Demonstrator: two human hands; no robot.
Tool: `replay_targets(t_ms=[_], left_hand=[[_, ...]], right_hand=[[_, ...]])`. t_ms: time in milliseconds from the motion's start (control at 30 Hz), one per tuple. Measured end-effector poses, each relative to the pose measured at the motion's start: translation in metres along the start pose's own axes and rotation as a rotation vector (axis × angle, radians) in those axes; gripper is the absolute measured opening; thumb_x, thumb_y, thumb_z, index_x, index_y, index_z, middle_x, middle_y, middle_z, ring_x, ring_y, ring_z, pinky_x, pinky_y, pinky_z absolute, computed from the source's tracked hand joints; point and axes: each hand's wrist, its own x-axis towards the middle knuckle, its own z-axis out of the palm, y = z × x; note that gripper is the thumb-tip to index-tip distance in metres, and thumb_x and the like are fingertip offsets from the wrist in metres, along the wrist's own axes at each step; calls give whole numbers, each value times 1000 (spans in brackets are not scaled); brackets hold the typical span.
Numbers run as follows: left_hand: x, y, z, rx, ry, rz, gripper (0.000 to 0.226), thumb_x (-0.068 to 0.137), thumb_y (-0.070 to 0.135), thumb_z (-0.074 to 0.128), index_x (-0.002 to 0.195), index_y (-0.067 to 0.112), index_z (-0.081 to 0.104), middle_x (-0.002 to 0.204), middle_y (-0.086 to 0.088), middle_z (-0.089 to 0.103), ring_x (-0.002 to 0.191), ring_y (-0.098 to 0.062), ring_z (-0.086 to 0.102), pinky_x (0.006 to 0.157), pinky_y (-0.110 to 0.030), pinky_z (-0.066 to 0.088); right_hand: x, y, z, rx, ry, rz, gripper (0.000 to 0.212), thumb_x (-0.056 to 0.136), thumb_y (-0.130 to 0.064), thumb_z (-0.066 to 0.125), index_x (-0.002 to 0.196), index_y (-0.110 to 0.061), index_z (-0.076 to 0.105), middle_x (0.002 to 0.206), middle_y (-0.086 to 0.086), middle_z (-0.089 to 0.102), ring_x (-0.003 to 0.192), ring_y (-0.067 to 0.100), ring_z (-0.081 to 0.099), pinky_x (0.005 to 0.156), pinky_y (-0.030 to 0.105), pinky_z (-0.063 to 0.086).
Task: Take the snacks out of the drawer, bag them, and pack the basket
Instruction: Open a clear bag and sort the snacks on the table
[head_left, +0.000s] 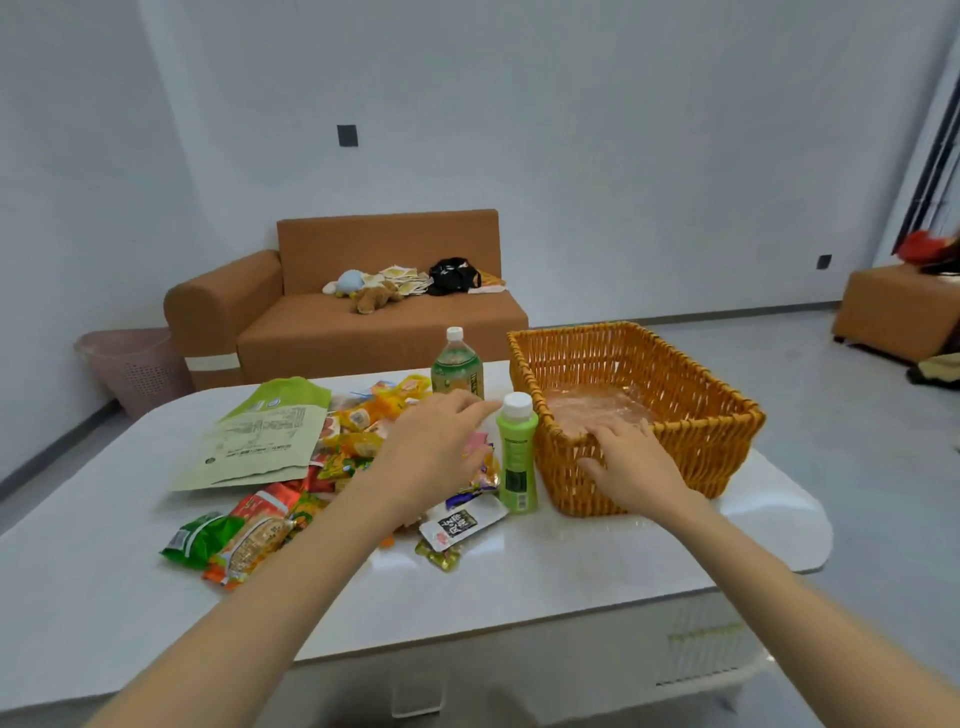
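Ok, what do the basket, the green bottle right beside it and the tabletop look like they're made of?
Basket: woven wicker or rattan, orange-tan and matte, its strands plain to see; might be a plastic imitation. Green bottle: glossy plastic, apparently, with a white cap. Tabletop: smooth, glossy white that mirrors light; stone, glass or laminate, I cannot tell.

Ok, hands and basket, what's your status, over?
Left hand open above snacks. Right hand resting on basket rim. Green bottle stands between them.
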Motion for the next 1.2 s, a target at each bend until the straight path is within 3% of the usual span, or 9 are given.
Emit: replay_targets(t_ms=[67, 133, 233, 433, 600, 667, 833, 1000, 1200], left_hand=[[22, 6, 7, 0, -3, 32, 51, 97, 40, 46, 146, 31, 34, 143, 6, 43, 128, -16, 41, 98, -34, 43], [41, 13, 16, -3, -8, 60, 53, 97, 42, 45, 147, 31, 33, 146, 5, 40, 133, -16, 36, 105, -35, 37], [57, 26, 30, -8, 11, 113, 54, 98, 44, 44, 148, 28, 32, 150, 3, 35, 138, -15, 30, 112, -32, 27], [57, 38, 72, -5, 5, 270, 57, 95, 50, 47, 142, 19, 44, 147, 1, 41, 140, -17, 29, 117, -30, 16], [58, 40, 93, 9, 15, 316, 57, 92, 59, 34, 118, 20, 67, 119, 5, 66, 114, -13, 56, 100, -29, 43], [63, 36, 97, -21, 53, 326, 56, 92, 60, 34, 111, 22, 70, 110, 8, 68, 105, -11, 58, 91, -27, 48], [71, 26, 99, -175, 15, 361, 59, 88, 66, 37, 114, 24, 70, 109, 8, 66, 102, -8, 57, 83, -23, 51], [75, 22, 100, -235, -48, 341, 66, 84, 71, 34, 121, 27, 67, 115, 10, 64, 107, -4, 55, 82, -18, 49], [76, 22, 100, -256, -48, 338, 65, 84, 71, 36, 119, 27, 67, 112, 9, 65, 104, -5, 56, 78, -22, 54]], right_hand=[[11, 13, 7, -7, 11, -11, 40, 99, -39, 44, 136, -23, 48, 138, -4, 52, 131, 17, 42, 118, 45, 12], [18, 21, 10, 8, 55, -61, 32, 100, -38, 44, 127, -25, 55, 127, -6, 58, 121, 15, 48, 114, 38, 26], [22, 32, 2, 56, 20, -128, 30, 97, -38, 51, 123, -25, 60, 120, -8, 61, 112, 11, 51, 87, 25, 45], [11, 46, -35, 201, -199, -197, 24, 81, -45, 70, 100, -32, 72, 81, -23, 63, 73, -5, 59, 62, 11, 46], [40, 63, -41, 437, -234, -66, 25, 85, -39, 66, 107, -27, 69, 94, -12, 70, 78, -2, 65, 72, 18, 56], [66, 71, -23, 255, -221, -37, 33, 87, -32, 67, 120, -25, 63, 116, -5, 67, 99, 5, 62, 88, 24, 52], [120, 86, 30, -65, -599, -22, 90, 75, -42, 77, 149, -30, 28, 157, -3, 27, 143, 22, 26, 116, 46, 26], [140, 105, 66, -247, -875, 81, 114, 79, -41, 76, 146, -46, -16, 161, 5, 11, 143, 31, 26, 112, 51, 32], [135, 99, 78, -361, -998, 39, 114, 88, -22, 67, 138, -46, -33, 158, 21, 9, 134, 36, 38, 107, 50, 39]])
